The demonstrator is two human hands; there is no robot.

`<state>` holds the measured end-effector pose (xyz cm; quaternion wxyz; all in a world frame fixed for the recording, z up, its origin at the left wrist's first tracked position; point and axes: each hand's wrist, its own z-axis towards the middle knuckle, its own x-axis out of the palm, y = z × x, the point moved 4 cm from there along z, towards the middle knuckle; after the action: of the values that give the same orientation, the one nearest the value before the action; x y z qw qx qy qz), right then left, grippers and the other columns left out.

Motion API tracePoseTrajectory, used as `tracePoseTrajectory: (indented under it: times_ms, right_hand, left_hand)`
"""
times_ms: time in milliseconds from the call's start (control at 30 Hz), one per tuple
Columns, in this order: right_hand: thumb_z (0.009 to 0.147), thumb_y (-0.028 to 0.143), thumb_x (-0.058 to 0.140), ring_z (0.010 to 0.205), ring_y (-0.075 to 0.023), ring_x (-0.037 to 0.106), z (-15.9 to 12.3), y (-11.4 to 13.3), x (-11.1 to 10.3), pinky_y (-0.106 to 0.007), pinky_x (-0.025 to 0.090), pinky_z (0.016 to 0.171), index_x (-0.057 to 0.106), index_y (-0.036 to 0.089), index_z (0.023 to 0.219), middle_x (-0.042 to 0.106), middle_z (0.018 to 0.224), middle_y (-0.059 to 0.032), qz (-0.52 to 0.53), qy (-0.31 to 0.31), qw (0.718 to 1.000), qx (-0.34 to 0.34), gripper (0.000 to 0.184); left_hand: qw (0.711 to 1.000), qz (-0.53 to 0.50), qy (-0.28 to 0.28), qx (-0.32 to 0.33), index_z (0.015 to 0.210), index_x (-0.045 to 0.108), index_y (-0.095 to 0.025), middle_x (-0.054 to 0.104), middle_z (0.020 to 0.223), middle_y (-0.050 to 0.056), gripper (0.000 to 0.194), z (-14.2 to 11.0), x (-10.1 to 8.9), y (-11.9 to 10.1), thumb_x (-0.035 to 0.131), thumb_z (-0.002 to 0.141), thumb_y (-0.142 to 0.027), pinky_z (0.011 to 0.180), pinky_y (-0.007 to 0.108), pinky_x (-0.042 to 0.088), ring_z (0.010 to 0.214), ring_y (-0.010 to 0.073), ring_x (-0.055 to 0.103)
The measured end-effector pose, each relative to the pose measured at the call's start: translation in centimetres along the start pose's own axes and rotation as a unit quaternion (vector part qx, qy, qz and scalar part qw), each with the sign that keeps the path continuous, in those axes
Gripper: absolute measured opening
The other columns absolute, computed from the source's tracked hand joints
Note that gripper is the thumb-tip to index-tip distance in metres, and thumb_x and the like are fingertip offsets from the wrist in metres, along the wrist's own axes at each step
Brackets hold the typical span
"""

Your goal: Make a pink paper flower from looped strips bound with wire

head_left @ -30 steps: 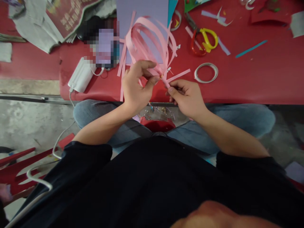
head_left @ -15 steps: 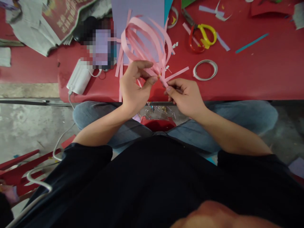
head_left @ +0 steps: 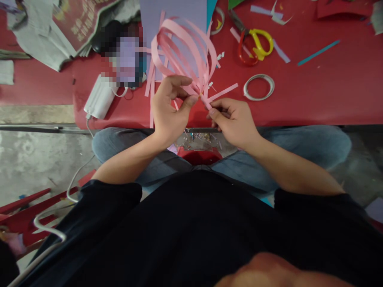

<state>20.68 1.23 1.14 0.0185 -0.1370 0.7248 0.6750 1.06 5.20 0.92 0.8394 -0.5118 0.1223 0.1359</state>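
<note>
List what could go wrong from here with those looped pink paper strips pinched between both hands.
1. The left hand and right hand pinch the looped pink paper strips only at their gathered ends; a loosened grip would probably let the loops spring apart.
2. The thin strips may crease or tear at that tight pinch.
3. Loose pink strips hang beside the bundle and could snag it or get swept off the red table.

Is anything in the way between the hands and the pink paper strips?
No. The left hand and right hand both pinch the pink strips where the loops gather, above the red table. Nothing sits between fingers and paper.
</note>
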Motion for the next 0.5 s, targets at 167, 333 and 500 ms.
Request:
tracePoseTrajectory:
  times_ms: [167,333,500]
  right_hand:
    - [0.100,0.063,0.073,0.065,-0.0159,0.064,-0.19,0.26,0.24,-0.032,0.052,0.057,0.070,0.026,0.098,0.068,0.080,-0.0016,0.033,-0.002,0.999,0.017,0.037]
    - [0.099,0.065,0.074,0.063,-0.0158,0.063,-0.27,0.29,0.44,-0.033,0.053,0.055,0.069,0.027,0.099,0.065,0.077,-0.0004,0.058,0.008,0.998,0.030,0.038]
    - [0.096,0.061,0.078,0.062,-0.0152,0.063,-0.39,0.27,0.54,-0.032,0.054,0.054,0.071,0.026,0.101,0.065,0.076,0.0004,0.091,0.011,0.995,0.040,0.036]
  left_hand:
    - [1.000,-0.002,0.013,-0.011,0.132,0.059,-0.034,0.073,0.117,0.004,0.039,-0.32,0.09,-0.20,0.065,0.106,-0.063,0.100,0.042,0.066,0.111,0.0209,0.078]
    - [0.999,0.021,-0.011,0.022,0.136,0.058,-0.037,0.071,0.124,0.004,0.043,-0.82,0.05,-0.81,0.063,0.105,-0.067,0.113,0.053,0.062,0.121,0.0261,0.076]
    - [0.994,0.091,-0.016,0.060,0.145,0.052,-0.037,0.069,0.131,0.006,0.049,-1.02,0.01,-0.49,0.064,0.106,-0.064,0.125,0.063,0.053,0.131,0.0305,0.073]
